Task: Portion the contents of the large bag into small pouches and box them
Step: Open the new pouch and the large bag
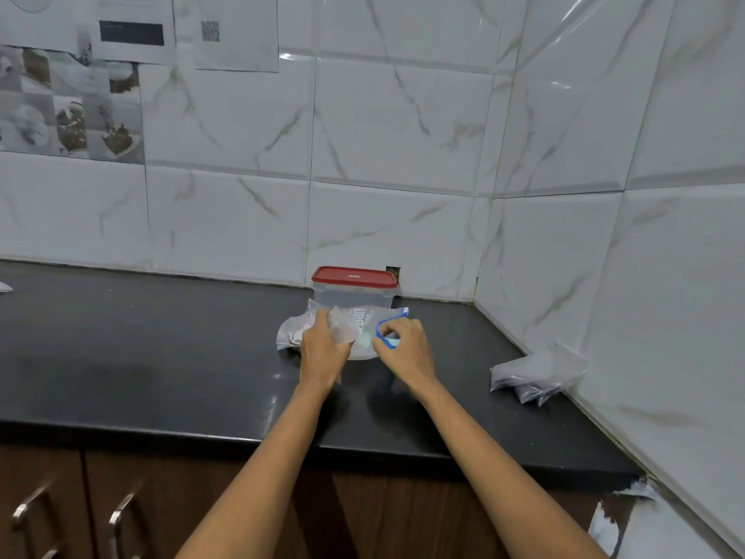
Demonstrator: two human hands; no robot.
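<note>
Both hands are working at the large bag (363,324), which is lying on the black counter (161,357) toward its back edge, just in front of the box (354,288). The left hand (322,349) is gripping crumpled clear plastic at the bag's left part; whether that plastic is the bag itself or a small pouch being held against it, the view is too blurred to say. The right hand (405,346) is pinching the blue zip strip (385,332) at the bag's right end, fingers curled round it.

Judging from this, the step in hand is opening or parting the bag's mouth, ahead of moving a portion out. The next move is probably calling for the right hand to pull the blue strip apart while the left is steadying the plastic, and the mouth will need holding up so nothing spills onto the counter.

Several filled pouches (536,373) are lying together near the counter's right edge against the tiled wall (403,135), well apart from the bag, so some portioning looks done. The box is sitting at the back edge with its red lid (354,276) on; that lid is standing in the way of boxing anything and will have to come off first. Printed sheets (121,34) are hanging on the wall at upper left, and cabinet doors (121,510) are showing below the front edge.
</note>
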